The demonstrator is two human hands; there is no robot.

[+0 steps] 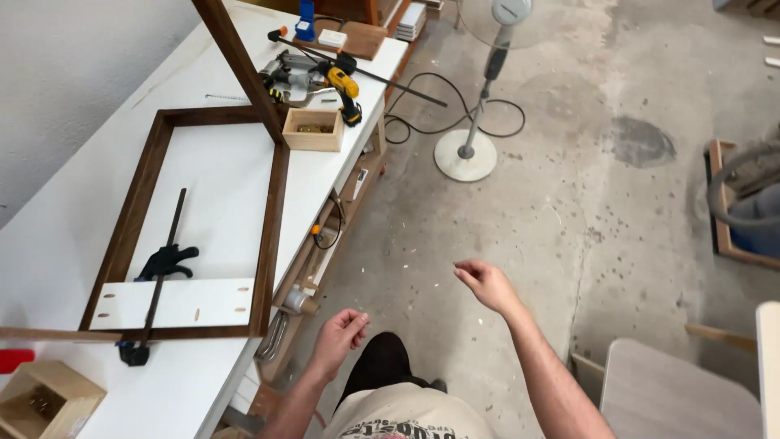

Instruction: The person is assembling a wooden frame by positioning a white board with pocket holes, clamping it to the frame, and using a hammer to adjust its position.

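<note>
above rough concrete floor, both hands loosely curled.

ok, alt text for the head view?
Seen from above, a person's left hand and right hand hang empty over a concrete floor, beside a white workbench holding a dark wooden frame, a bar clamp and a yellow drill.

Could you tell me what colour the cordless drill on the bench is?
The drill is yellow and black, seen in the head view.

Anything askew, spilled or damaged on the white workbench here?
Nothing spilled or broken. One oddity: a long dark wooden strip leans diagonally over the corner of the dark wooden rectangular frame. Both hands are empty, off the bench.
</note>
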